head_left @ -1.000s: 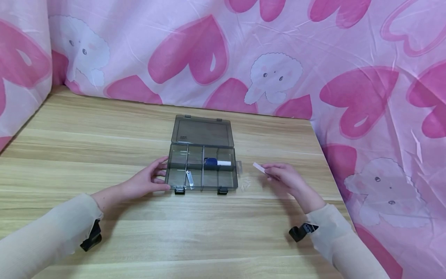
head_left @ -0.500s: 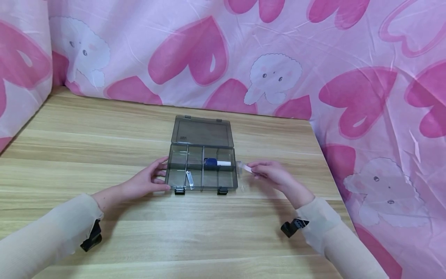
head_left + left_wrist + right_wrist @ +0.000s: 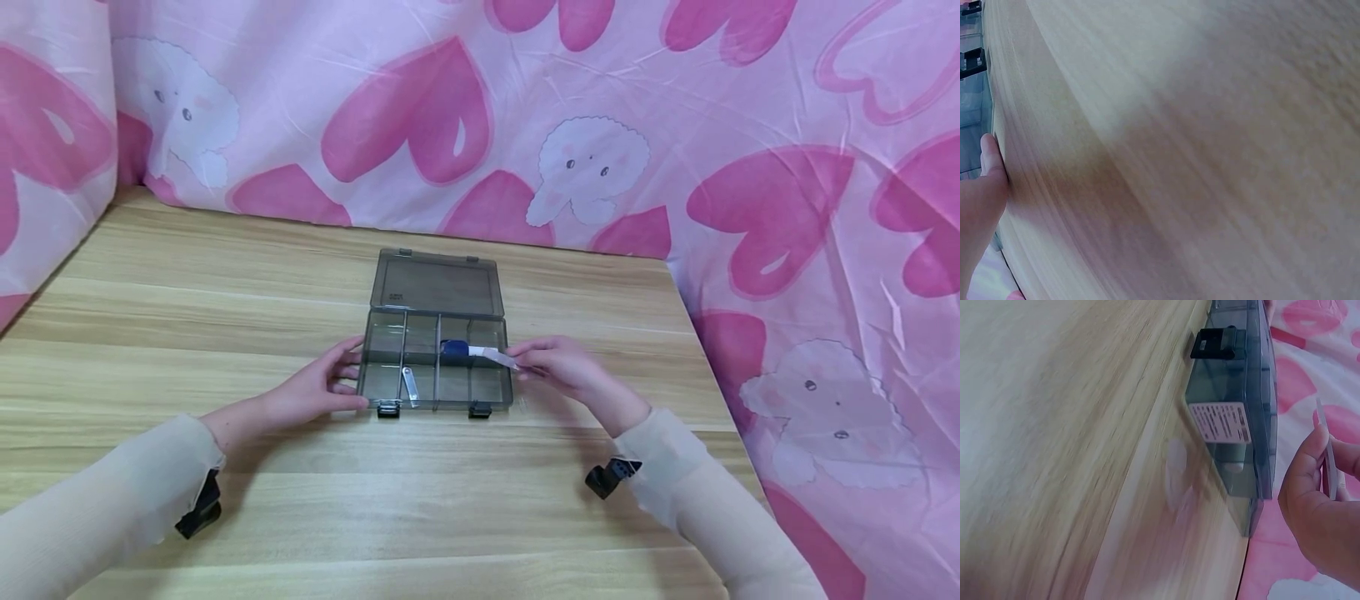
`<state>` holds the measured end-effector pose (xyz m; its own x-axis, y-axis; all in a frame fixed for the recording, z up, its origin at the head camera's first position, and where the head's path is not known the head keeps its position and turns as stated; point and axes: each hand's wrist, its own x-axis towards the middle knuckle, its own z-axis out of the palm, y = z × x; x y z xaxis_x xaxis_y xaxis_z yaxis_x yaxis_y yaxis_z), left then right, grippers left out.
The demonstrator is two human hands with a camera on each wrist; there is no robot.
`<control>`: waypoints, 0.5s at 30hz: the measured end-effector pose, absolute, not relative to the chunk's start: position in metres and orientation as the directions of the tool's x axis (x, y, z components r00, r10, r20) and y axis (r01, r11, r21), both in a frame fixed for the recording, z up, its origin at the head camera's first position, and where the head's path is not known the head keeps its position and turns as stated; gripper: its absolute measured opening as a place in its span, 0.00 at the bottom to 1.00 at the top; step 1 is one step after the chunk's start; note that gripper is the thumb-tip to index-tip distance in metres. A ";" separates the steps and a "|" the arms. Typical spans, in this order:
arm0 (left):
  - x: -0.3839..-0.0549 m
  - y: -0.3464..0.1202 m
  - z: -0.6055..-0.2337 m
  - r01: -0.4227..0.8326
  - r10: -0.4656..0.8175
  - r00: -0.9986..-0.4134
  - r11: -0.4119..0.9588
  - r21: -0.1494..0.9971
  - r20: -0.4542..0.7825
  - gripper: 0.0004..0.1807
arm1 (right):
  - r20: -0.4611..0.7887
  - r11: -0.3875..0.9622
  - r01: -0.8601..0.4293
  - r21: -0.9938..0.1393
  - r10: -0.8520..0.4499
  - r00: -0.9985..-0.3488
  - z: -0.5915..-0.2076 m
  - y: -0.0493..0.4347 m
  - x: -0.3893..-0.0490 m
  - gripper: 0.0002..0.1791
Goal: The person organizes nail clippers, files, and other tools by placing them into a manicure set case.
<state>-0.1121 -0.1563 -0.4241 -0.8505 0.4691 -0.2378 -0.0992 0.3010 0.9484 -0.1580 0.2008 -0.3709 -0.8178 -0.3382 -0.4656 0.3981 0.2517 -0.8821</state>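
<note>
A smoky grey see-through compartment box [image 3: 384, 379] lies on the table with its lid [image 3: 438, 283] folded back. My left hand [image 3: 303, 389] rests against its left wall, fingers spread along the side and thumb at the front corner. A thin, flat whitish strip [image 3: 498, 358] is pinched between the thumb and fingers of my right hand [image 3: 558, 367], its far end over the right compartments. Inside the box lie a dark blue piece [image 3: 454, 349] beside a white piece [image 3: 480, 351], and a small silver nail clipper [image 3: 409, 386] in a front compartment.
Small clear pieces [image 3: 1175, 462] lie on the wood-grain table [image 3: 420, 500] just right of the box. Two black latches [image 3: 388, 409] jut from the box's front. Pink heart-patterned cloth [image 3: 420, 108] hangs behind and at both sides.
My right hand has moved left with the whitish strip, from the table right of the box to over its right compartments. The left hand has stayed at the box's left side.
</note>
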 end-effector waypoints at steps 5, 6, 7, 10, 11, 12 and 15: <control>-0.113 -0.155 -0.424 -0.106 0.471 -0.847 0.302 0.947 -0.245 0.55 | -0.482 0.278 0.402 -0.872 -0.353 -0.802 -0.372 0.189 -0.159 0.18; -0.113 -0.155 -0.424 -0.105 0.471 -0.847 0.304 0.947 -0.245 0.55 | -0.486 0.289 0.401 -0.869 -0.352 -0.800 -0.372 0.187 -0.159 0.18; -0.113 -0.155 -0.424 -0.106 0.470 -0.847 0.306 0.946 -0.247 0.55 | -0.487 0.303 0.396 -0.867 -0.350 -0.800 -0.373 0.184 -0.159 0.18; -0.112 -0.155 -0.423 -0.106 0.466 -0.848 0.316 0.943 -0.251 0.56 | -0.488 0.354 0.371 -0.859 -0.347 -0.801 -0.373 0.179 -0.159 0.17; -0.112 -0.155 -0.423 -0.105 0.465 -0.849 0.317 0.943 -0.251 0.56 | -0.491 0.374 0.364 -0.853 -0.342 -0.801 -0.373 0.177 -0.159 0.17; -0.112 -0.155 -0.423 -0.104 0.465 -0.850 0.317 0.943 -0.249 0.56 | -0.493 0.397 0.354 -0.847 -0.337 -0.802 -0.374 0.175 -0.159 0.16; -0.112 -0.155 -0.424 -0.101 0.465 -0.851 0.311 0.945 -0.244 0.56 | -0.503 0.460 0.333 -0.823 -0.319 -0.804 -0.374 0.170 -0.159 0.14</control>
